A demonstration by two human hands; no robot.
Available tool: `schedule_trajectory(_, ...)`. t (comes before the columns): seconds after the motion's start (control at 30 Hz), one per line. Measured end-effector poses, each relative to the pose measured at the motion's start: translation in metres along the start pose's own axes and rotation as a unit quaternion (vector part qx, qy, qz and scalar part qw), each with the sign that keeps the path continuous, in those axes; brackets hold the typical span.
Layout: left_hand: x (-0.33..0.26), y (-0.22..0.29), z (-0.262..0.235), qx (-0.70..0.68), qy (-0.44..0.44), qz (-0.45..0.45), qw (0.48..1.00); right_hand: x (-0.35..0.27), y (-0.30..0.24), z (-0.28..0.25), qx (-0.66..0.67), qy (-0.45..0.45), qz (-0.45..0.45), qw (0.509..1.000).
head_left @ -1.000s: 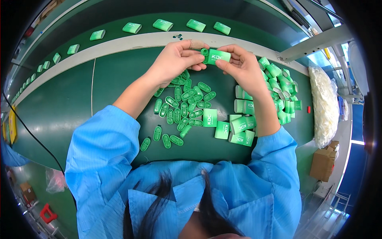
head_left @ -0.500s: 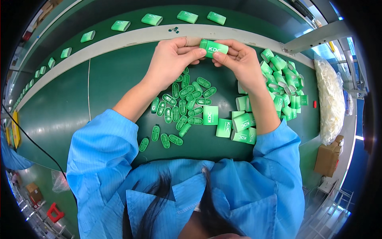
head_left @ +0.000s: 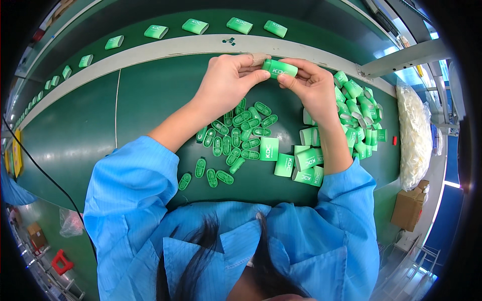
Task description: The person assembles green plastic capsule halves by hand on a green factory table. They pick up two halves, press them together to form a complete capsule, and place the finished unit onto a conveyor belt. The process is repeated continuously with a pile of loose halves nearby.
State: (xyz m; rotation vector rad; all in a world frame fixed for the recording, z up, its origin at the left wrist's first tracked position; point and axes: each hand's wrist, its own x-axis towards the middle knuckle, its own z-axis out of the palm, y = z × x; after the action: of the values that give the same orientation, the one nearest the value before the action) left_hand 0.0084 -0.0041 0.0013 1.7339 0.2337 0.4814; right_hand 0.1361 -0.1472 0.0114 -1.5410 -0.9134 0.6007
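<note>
Two hands meet at about twelve o'clock over the green table (head_left: 90,130), and both pinch one green case (head_left: 279,68) between them. The left hand (head_left: 226,83) grips its left end with thumb and fingertips; the right hand (head_left: 311,85) closes on its right end and partly covers it, so the far tip of the case is hidden. The case sits just above the table's pale rim strip (head_left: 165,47), clear of the surface.

Below the hands, from centre toward seven o'clock, lies a scatter of small oval green caps (head_left: 236,138). Roughly two dozen show; the left forearm covers some at the upper edge, so an exact count is not possible. Three lie a little apart at the bottom.

At about four o'clock from the hands, roughly six larger green sleeves (head_left: 288,163) lie flat or tipped, the right forearm hiding part of that group. A heap of similar cases (head_left: 359,108) at three o'clock is too jumbled to count.

Beyond the strip, on the belt (head_left: 150,15), finished cases (head_left: 196,26) lie in a curved row: seven are distinct, then more shrink toward nine o'clock, too small to count.

At the right rim a bag of white parts (head_left: 414,130) and a cardboard box (head_left: 409,208) are bent by the lens.
</note>
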Motion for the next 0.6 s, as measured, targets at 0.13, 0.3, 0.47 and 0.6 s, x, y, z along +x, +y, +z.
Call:
schedule_trajectory(0.13,-0.01,0.006,0.013,0.142,0.049,0.057,0.987,-0.004,0.002,0.007,-0.05,0.045,-0.049,0.997)
schedule_trajectory(0.3,-0.015,-0.001,0.025,0.239,0.087,0.091,0.963,-0.012,0.0,0.028,-0.244,0.14,-0.17,0.944)
schedule_trajectory(0.47,0.008,-0.013,0.005,0.169,0.126,0.131,0.969,0.031,-0.002,0.009,-0.212,0.096,-0.103,0.967)
schedule_trajectory(0.6,0.012,-0.002,-0.026,0.367,0.055,0.075,0.926,0.099,0.029,-0.045,-0.247,0.115,0.006,0.962)
